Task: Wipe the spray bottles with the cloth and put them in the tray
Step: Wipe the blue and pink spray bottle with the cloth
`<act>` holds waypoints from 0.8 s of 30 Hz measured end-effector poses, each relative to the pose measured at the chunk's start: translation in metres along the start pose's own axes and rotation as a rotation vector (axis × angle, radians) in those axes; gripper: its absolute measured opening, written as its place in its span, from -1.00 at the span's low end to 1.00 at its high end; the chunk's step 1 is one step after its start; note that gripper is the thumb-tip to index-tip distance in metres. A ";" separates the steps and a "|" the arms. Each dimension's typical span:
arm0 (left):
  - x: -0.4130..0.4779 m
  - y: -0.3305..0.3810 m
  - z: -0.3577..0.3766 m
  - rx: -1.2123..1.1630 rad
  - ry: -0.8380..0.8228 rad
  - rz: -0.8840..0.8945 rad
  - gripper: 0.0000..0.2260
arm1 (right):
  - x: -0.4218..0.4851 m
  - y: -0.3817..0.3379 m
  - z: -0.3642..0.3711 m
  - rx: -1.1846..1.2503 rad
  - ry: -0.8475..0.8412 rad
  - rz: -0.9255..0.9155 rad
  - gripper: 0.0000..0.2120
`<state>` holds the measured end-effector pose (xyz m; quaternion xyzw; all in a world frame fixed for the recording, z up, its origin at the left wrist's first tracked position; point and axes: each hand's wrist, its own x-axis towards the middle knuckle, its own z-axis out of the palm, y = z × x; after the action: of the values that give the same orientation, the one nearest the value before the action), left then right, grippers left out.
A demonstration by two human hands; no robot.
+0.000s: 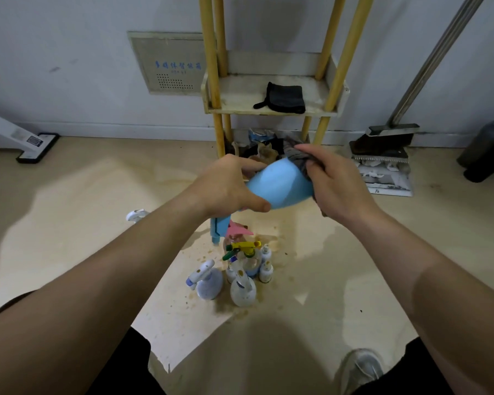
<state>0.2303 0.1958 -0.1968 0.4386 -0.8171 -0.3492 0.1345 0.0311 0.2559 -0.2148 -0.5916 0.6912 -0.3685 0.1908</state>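
Person crouched or stood over a stained floor (311,280). The left hand (228,186) held a light blue spray bottle (280,185) in mid-air, tipped over so its blue and pink trigger head (226,228) pointed down toward the floor and its base rose to the right. Left fingers (248,166) were clamped round the bottle's narrower end, thumb across the near side. The right hand (337,181) pressed a dark grey cloth (303,158) against the bottle's base, fingers closed on the bunched fabric. Judged: wiping step in progress on this bottle. To do it well, the left hand would best turn the bottle while the cloth swept from base toward neck, so no side was missed; the grip needed to be firm, since a smooth rounded body could slip. The trigger head and neck looked to need a pass too. Below the hands a cluster of other spray bottles (243,277) stood close together on the floor, amid brown specks, apparently unwiped. Another dark cloth (283,98) lay on the shelf tray (240,95) of a yellow-posted rack (210,67) against the wall; that tray held no bottles. Whether it was the intended tray could not be told.
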 end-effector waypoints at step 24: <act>-0.008 -0.014 -0.008 -0.966 0.045 -0.126 -0.62 | -0.012 -0.002 0.027 0.216 0.054 0.146 -0.36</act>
<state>0.2473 0.1935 -0.2000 0.3821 -0.5302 -0.6864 0.3190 0.0545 0.2595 -0.2329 -0.5056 0.6937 -0.4417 0.2609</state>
